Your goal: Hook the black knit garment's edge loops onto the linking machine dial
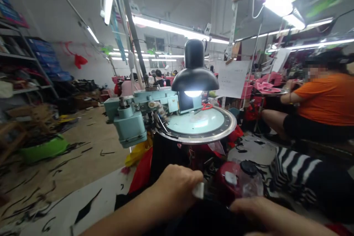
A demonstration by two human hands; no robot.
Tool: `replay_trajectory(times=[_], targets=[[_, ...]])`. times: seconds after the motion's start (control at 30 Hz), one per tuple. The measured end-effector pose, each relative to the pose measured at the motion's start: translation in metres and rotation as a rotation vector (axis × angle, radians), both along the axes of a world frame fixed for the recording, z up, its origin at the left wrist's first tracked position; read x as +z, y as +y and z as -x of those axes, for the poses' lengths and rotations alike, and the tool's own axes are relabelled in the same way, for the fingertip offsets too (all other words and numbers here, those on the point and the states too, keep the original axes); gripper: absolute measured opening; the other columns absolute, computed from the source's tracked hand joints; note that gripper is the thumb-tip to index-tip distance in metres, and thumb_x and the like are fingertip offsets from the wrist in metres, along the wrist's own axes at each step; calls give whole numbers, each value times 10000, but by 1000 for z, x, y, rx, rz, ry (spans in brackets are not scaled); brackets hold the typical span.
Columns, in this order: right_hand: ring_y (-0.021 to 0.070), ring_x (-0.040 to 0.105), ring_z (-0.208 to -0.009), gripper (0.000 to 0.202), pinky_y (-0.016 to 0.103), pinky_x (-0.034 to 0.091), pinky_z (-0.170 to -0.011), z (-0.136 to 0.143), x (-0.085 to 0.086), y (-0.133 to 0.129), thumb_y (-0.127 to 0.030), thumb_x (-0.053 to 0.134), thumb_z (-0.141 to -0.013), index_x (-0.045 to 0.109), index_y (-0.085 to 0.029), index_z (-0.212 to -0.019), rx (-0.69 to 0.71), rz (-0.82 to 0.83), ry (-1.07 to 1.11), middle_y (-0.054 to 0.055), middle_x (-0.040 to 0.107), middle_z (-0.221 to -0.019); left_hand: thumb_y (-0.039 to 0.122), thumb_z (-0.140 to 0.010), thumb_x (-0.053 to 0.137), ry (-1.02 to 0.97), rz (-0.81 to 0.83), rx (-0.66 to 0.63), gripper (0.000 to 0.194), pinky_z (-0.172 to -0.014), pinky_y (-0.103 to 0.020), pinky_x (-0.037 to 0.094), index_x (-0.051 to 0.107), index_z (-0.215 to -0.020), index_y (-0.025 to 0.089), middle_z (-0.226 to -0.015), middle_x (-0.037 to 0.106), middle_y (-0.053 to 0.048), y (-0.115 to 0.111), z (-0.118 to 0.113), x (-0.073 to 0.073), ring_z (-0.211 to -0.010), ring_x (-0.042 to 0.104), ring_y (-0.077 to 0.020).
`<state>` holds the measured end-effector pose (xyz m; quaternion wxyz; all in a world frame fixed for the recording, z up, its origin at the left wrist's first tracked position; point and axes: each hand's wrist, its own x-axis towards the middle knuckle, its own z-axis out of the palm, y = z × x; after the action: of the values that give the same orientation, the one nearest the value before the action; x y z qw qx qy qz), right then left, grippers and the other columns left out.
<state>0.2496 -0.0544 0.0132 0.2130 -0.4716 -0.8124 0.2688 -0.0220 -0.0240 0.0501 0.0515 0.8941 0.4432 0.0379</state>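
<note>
My left hand [179,182] is closed in front of the round-plate machine, and a small whitish piece [199,191] shows at its fingertips. Black fabric [210,215] lies below and between my hands. My right hand [253,208], blurred at the bottom right, has its fingers bent together at the edge of that fabric. Beyond both hands stands a teal linking machine [129,125] with a flat round dial [196,121] ringed by fine points. A black lamp [195,75] shines down on the dial, where red-handled scissors [207,106] lie.
A dark red container [229,180] with a clear, black-capped part stands by my right hand. Striped fabric [295,169] lies at the right. A person in an orange shirt [326,99] sits farther right. A green basin [44,149] and scraps lie on the left floor.
</note>
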Motion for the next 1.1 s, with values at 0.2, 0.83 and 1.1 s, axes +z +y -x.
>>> replay_trajectory(times=[0.2,0.83,1.1], targets=[[205,708,-853,149,248,546,-744,-7,7,26,-257,519,-849,657,-230,-801,-376,-401,201,47,733,-924,439,-704,813,-175,225,-86,293,-583,-219,335,637,-727,206,-777,673,33,9,-4,5,-699,603,-127],[185,673,-813,197,272,513,-741,39,24,46,-275,557,-925,737,-207,-883,-205,-471,219,53,729,-877,467,-834,689,-624,-26,53,343,-588,-223,359,650,-697,156,-676,606,-8,44,12,-21,-625,518,-120],[166,654,-805,123,257,488,-732,60,25,49,-307,653,-871,747,-228,-882,-232,-380,341,13,702,-840,382,-708,780,-1253,180,303,252,-497,-194,400,723,-768,144,-631,644,-14,45,-6,-34,-540,530,-110]])
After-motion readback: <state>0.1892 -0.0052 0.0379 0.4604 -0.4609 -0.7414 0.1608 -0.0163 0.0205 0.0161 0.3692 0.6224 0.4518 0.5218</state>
